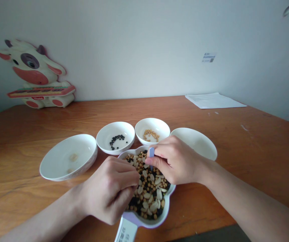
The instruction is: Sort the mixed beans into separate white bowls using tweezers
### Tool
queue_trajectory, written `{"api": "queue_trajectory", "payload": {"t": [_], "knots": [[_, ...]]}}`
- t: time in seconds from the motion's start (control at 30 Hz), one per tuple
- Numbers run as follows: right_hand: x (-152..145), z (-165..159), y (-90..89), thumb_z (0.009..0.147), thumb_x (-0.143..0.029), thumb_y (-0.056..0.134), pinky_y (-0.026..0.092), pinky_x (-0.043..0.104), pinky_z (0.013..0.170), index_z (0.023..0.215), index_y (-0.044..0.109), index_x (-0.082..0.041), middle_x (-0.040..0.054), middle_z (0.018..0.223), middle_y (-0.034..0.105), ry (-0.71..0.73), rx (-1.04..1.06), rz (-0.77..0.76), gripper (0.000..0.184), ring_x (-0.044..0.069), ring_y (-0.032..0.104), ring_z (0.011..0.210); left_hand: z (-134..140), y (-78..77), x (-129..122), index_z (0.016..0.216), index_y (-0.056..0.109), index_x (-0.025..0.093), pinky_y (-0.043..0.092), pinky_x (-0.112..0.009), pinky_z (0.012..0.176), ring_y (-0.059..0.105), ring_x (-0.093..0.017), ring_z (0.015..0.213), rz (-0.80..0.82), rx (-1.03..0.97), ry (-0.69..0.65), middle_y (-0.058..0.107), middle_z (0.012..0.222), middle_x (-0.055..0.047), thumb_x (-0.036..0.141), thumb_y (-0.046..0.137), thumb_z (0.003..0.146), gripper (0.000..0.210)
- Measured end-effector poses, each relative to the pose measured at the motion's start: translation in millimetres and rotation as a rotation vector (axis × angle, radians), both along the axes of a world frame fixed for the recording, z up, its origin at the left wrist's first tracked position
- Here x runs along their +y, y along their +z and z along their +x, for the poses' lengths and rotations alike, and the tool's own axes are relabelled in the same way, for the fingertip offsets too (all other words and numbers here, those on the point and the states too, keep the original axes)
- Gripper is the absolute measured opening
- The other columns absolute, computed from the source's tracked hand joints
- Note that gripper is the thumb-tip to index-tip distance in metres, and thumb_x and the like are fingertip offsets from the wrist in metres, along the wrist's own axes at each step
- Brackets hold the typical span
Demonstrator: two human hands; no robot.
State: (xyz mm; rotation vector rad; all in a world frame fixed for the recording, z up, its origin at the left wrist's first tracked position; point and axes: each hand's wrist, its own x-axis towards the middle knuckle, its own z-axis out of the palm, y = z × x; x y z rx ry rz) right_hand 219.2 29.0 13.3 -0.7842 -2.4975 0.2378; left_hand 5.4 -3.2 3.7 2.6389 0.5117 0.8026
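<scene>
A pale lilac, lobed pan (168,201) with a labelled white handle (126,230) holds mixed peanuts, yellow soybeans and black beans. My right hand (177,158) pinches a flat lilac plastic tool (151,157) between thumb and fingers, its lower end down among the beans; whether it is one strip or tweezers I cannot tell. Over the pan's left side, my left hand (114,188) is closed, fingers curled under, and what it holds is hidden. Behind the pan stand a white bowl of black beans (101,139) and a white bowl of soybeans (140,129).
At left sits a larger white bowl (56,158) with two pale spots inside. Another white bowl (202,144) is partly covered by my right hand. A cow-shaped toy keyboard (41,90) leans at the back left. Papers (214,101) lie at the back right against the wall.
</scene>
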Motion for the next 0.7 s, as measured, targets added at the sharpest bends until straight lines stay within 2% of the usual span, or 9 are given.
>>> {"api": "queue_trajectory", "payload": {"t": [0.27, 0.6, 0.7], "knots": [[-0.3, -0.6, -0.1, 0.091, -0.026, 0.052, 0.027, 0.026, 0.051, 0.052, 0.045, -0.016, -0.0015, 0.049, 0.043, 0.028, 0.052, -0.004, 0.041, 0.01, 0.032, 0.05, -0.7, -1.9, -0.1, 0.062, 0.041, 0.019, 0.028, -0.031, 0.049, 0.037, -0.014, 0.05, -0.004, 0.003, 0.0, 0.047, 0.055, -0.001, 0.008, 0.033, 0.083, 0.024], [-1.0, -0.9, 1.7, 0.09, -0.023, 0.052, 0.032, 0.025, 0.051, 0.056, 0.058, -0.012, 0.0011, 0.05, 0.051, 0.052, 0.111, -0.021, 0.036, 0.01, 0.041, 0.048, -0.8, -2.5, 1.0, 0.063, 0.043, 0.018, 0.029, -0.031, 0.05, 0.038, -0.015, 0.051, -0.024, 0.018, -0.002, 0.048, 0.056, -0.001, 0.008, 0.034, 0.083, 0.023], [-1.2, -0.7, 1.7, 0.09, -0.023, 0.053, 0.031, 0.025, 0.05, 0.056, 0.059, -0.012, -0.0003, 0.049, 0.047, 0.047, 0.132, -0.008, 0.036, 0.01, 0.038, 0.047, -1.0, -2.0, 0.5, 0.063, 0.044, 0.018, 0.029, -0.031, 0.05, 0.038, -0.015, 0.051, -0.022, 0.019, 0.003, 0.049, 0.056, -0.001, 0.008, 0.034, 0.083, 0.024]]}}
